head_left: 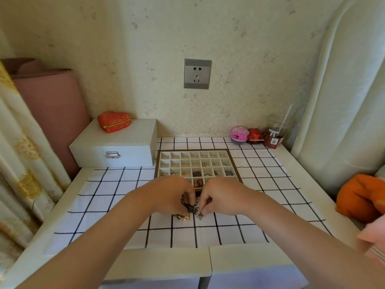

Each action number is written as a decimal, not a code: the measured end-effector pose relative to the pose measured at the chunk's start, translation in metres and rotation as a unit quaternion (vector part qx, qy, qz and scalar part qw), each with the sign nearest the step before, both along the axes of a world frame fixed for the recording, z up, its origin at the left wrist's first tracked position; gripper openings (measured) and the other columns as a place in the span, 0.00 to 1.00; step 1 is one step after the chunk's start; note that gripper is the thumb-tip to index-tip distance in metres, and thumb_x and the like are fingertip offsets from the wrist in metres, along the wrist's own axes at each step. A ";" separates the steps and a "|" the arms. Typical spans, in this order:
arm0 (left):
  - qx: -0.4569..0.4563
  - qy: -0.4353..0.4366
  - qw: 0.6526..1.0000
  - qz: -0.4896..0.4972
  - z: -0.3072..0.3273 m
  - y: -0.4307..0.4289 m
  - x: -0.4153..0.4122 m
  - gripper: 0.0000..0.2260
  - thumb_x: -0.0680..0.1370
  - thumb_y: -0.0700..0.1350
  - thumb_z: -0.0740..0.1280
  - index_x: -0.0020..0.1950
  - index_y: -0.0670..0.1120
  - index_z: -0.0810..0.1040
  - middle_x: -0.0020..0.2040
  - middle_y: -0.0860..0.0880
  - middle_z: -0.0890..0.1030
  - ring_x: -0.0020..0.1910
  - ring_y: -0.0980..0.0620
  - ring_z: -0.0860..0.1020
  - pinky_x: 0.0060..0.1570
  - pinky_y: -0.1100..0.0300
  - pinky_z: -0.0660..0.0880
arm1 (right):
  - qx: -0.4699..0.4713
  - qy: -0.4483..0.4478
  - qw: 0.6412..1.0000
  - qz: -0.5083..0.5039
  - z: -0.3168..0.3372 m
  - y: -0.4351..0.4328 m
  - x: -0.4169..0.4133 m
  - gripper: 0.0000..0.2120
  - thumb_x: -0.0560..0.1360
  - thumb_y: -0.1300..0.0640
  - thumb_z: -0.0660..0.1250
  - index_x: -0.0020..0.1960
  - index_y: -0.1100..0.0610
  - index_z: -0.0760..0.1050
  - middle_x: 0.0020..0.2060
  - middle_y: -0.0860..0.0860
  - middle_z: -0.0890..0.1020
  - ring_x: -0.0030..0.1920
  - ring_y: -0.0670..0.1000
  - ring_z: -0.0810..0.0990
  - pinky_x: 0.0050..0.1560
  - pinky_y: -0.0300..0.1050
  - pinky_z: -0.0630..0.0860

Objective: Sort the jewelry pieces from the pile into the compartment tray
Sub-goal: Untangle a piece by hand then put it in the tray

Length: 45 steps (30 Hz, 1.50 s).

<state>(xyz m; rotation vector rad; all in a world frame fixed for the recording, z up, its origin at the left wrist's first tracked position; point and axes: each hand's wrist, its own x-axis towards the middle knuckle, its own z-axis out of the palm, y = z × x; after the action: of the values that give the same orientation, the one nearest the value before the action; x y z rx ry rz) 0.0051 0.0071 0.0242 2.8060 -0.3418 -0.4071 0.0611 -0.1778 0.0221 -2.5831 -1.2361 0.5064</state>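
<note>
Working the pile [191, 209] w/ both hands down on it. Closest in: bare surface [166, 259], then checked cloth [229, 228] under everything.

Pile sits on the cloth, directly under and between the fingertips. Gold piece [184, 217] lies just on the near side of the left fingers [188, 198]. Silver piece [200, 216] is at the tips of the right fingers [205, 205].

Left hand [173, 195]: fingers curled down, clamped on the dark chain tangle of the pile. Right hand [221, 197]: thumb + forefinger together, apparently pinching the silver piece; contact partly hidden.

Handling (judgement):
- Pcs are small, light, hard metal.
- Chains are limp and snag-prone, so the tangle prob. lifts as one clump.
- Smooth finish, likely slippery in a pinch.
- Thin links and clasps prob. fragile, so no yanking.
- Best hold: pendant body or clasp, fingertip pinch, w/ the other hand pinning the rest while one pc is teased free.

Beyond the fingers, just past the knuckles: compartment tray [230, 152]. Several near cells hold pcs, e.g. red beads [198, 182] and dark chains. Near edge hidden by the hands.
</note>
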 end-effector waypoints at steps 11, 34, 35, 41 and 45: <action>-0.300 0.000 0.945 0.129 0.005 -0.008 0.010 0.07 0.76 0.47 0.72 0.54 0.54 0.81 0.44 0.54 0.85 0.42 0.60 0.82 0.53 0.57 0.80 | 0.149 0.128 0.973 -0.118 0.024 -0.013 0.016 0.02 0.73 0.54 0.76 0.44 0.51 0.85 0.29 0.41 0.83 0.27 0.41 0.77 0.40 0.35 0.76; -0.600 -0.011 0.727 0.335 0.012 -0.006 0.073 0.08 0.78 0.40 0.70 0.56 0.47 0.82 0.47 0.46 0.86 0.37 0.55 0.81 0.40 0.61 0.78 | 0.339 0.122 0.907 -0.218 0.029 0.019 0.077 0.03 0.76 0.59 0.73 0.48 0.55 0.86 0.27 0.42 0.82 0.24 0.44 0.74 0.30 0.33 0.71; -0.598 -0.010 0.730 0.331 0.010 -0.005 0.074 0.08 0.78 0.39 0.70 0.57 0.47 0.82 0.46 0.45 0.85 0.37 0.55 0.81 0.41 0.61 0.78 | 0.342 0.136 0.905 -0.213 0.028 0.020 0.078 0.03 0.76 0.60 0.73 0.48 0.55 0.85 0.28 0.43 0.83 0.25 0.44 0.74 0.31 0.33 0.72; -0.634 0.021 0.707 0.312 0.010 0.000 0.074 0.05 0.77 0.36 0.70 0.51 0.44 0.83 0.41 0.45 0.86 0.37 0.56 0.84 0.42 0.63 0.82 | 0.342 0.226 0.886 -0.217 0.023 0.015 0.082 0.05 0.78 0.58 0.71 0.52 0.56 0.84 0.41 0.48 0.87 0.29 0.45 0.76 0.28 0.36 0.65; -0.551 -0.016 0.773 0.314 0.006 -0.001 0.072 0.08 0.78 0.41 0.70 0.57 0.47 0.82 0.48 0.47 0.85 0.42 0.55 0.83 0.44 0.61 0.82 | 0.307 0.186 0.905 -0.229 0.020 0.008 0.083 0.05 0.78 0.56 0.71 0.48 0.55 0.85 0.43 0.48 0.87 0.31 0.47 0.77 0.29 0.36 0.68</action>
<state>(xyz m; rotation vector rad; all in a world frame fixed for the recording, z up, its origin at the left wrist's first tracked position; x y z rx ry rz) 0.0769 0.0062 0.0297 1.5945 0.2988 0.0360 0.1443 -0.1701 0.0423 -2.0045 -0.5117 0.3987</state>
